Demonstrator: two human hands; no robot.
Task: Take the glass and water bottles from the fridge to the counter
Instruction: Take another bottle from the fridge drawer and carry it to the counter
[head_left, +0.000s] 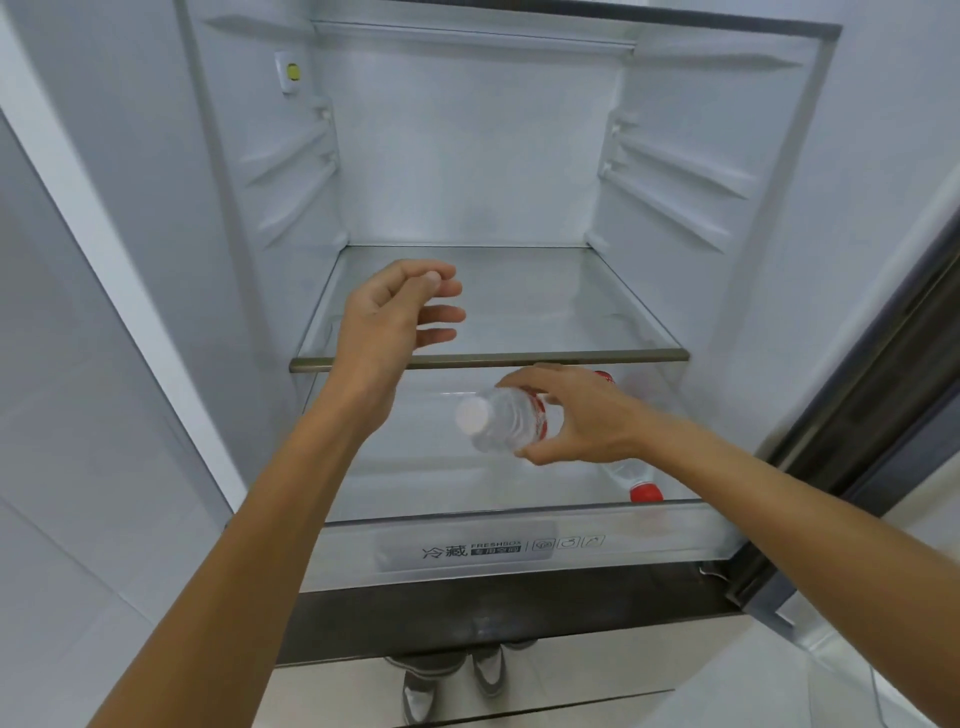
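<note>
My right hand (576, 421) grips a clear water bottle (501, 422) with a white cap and a red label, held tilted with the cap toward me, just below the fridge's glass shelf (488, 358). A second bottle with a red cap (641, 488) lies on the lower shelf at the right, partly hidden behind my right wrist. A red bit of another bottle (605, 378) shows behind my right hand. My left hand (400, 312) hovers in front of the glass shelf with relaxed, loosely spread fingers and holds nothing. No glass is visible.
The fridge interior (467, 156) is open with ribbed side walls. A fresh-box drawer (498, 548) sits below the lower shelf. The open fridge door edge (872, 415) runs along the right. A white panel (104, 260) stands at the left. Shoes (452, 675) show on the floor below.
</note>
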